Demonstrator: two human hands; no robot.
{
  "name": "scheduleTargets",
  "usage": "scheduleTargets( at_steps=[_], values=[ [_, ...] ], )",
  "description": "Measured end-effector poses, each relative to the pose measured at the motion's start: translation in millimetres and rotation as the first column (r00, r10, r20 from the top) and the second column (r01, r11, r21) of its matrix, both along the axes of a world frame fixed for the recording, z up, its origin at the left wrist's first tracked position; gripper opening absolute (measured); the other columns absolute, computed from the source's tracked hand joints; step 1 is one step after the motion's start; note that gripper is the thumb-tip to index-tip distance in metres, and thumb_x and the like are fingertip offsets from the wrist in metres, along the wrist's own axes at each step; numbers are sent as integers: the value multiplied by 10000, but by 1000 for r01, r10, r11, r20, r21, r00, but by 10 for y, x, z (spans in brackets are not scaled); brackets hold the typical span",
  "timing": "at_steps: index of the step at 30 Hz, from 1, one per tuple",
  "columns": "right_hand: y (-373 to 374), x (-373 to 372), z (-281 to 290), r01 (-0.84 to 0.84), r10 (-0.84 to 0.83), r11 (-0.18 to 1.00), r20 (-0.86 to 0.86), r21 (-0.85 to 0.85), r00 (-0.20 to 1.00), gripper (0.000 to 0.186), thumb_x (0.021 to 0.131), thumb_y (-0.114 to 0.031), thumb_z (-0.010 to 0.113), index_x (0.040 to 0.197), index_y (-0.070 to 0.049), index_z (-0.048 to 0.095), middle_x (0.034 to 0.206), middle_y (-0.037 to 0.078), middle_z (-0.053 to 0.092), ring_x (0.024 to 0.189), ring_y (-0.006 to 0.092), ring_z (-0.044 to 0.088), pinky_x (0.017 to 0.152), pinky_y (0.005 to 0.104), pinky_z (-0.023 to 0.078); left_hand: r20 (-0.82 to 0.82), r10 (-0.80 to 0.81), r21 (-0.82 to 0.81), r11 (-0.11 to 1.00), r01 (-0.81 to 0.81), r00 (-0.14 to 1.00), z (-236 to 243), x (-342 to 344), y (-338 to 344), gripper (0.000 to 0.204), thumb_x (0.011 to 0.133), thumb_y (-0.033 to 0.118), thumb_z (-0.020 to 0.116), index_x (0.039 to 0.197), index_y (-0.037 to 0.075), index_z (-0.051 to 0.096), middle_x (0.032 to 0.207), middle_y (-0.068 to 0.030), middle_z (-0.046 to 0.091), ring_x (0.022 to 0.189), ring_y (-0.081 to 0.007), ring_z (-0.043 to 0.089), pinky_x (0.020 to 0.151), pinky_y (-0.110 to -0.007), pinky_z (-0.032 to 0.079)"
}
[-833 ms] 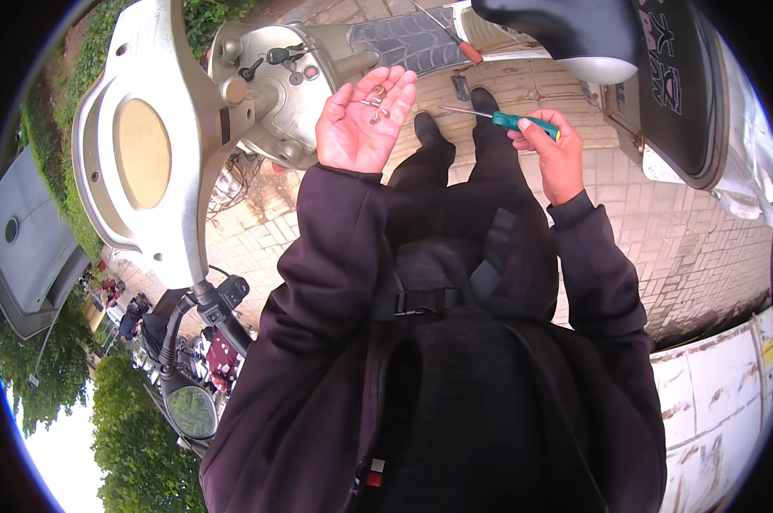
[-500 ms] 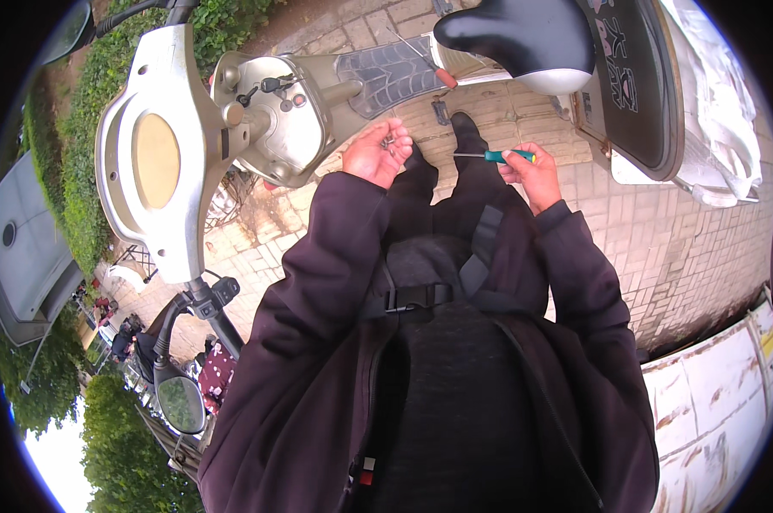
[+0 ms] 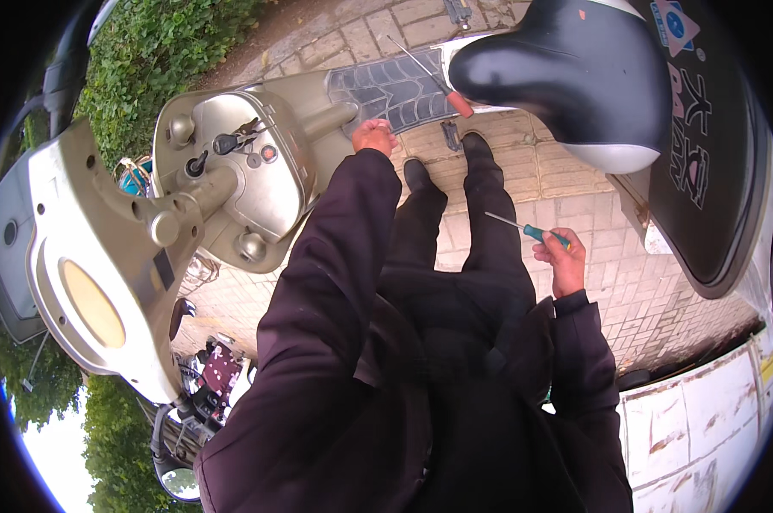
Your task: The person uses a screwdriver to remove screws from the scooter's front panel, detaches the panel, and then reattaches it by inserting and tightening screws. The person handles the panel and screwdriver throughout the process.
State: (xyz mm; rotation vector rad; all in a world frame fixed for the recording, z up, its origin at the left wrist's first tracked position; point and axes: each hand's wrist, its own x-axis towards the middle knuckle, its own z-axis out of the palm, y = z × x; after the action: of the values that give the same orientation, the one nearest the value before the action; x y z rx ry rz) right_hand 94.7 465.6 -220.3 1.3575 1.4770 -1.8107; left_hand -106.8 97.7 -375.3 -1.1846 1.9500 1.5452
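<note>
My right hand (image 3: 566,259) is closed round the green handle of a screwdriver (image 3: 536,233), its thin metal shaft pointing left over my legs. My left hand (image 3: 373,136) is reached out to the near edge of a scooter's dark rubber foot mat (image 3: 388,88), its fingers curled in; what they hold is hidden. A second screwdriver with a red handle (image 3: 459,104) lies across the mat, beside the black saddle (image 3: 566,68). Left of my left hand is the scooter's beige front panel (image 3: 254,184), with a bunch of keys (image 3: 232,142) at its lock.
At the far left stands the scooter's pale handlebar cover (image 3: 87,282), with a mirror (image 3: 179,481) below. A dark box (image 3: 711,154) sits behind the saddle. Pedals (image 3: 451,135) stick out by the mat. Paving and a green hedge (image 3: 164,60) surround it; white rusty panels (image 3: 694,419) are lower right.
My left hand, palm up with small metal pieces in it before, has turned over and moved to the mat. My right hand has come lower and nearer with the screwdriver. The view has shifted.
</note>
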Motion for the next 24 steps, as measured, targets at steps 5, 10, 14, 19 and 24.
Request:
scheduleTargets(
  at_steps=[5,10,14,19,24],
  values=[
    [36,166,-407,146,-147,988,23,43,989,142,995,-121,672,1087,-27,620,912,99,716,775,193,732,700,306,604,-97,-670,-835,457,307,736,-838,-286,-142,38,957,23,640,930,32,665,827,-49,605,754,-182,642,705,-360,540],
    [30,168,-566,171,-169,984,-40,44,985,135,1000,-120,668,1084,-23,628,898,94,717,765,188,730,698,305,608,-219,-718,-764,547,341,661,-1081,-446,-131,308,733,-112,611,984,61,654,1060,-159,598,1022,-398,576,847,-474,489],
    [28,109,-610,154,-151,987,-46,51,987,121,1005,-123,661,1072,-26,631,891,87,715,764,183,727,698,299,605,-157,-800,-870,390,302,579,-1116,-418,-98,306,764,-94,609,1018,75,626,1103,-148,597,1042,-390,569,860,-492,471],
    [-14,55,-657,110,-108,993,-36,40,993,131,1010,-134,658,1075,-24,625,886,85,711,768,180,724,708,298,604,-154,-834,-904,335,266,529,-1066,-364,-122,265,797,-52,619,1024,85,629,1137,-129,606,1052,-363,571,887,-477,457],
    [-64,10,-673,109,-108,994,-41,12,993,137,1009,-138,659,1076,-24,622,888,87,707,773,183,723,716,300,604,-222,-803,-875,414,249,554,-966,-322,-109,233,862,22,621,1087,74,653,1142,-136,643,1071,-355,589,916,-459,461]
  ],
)
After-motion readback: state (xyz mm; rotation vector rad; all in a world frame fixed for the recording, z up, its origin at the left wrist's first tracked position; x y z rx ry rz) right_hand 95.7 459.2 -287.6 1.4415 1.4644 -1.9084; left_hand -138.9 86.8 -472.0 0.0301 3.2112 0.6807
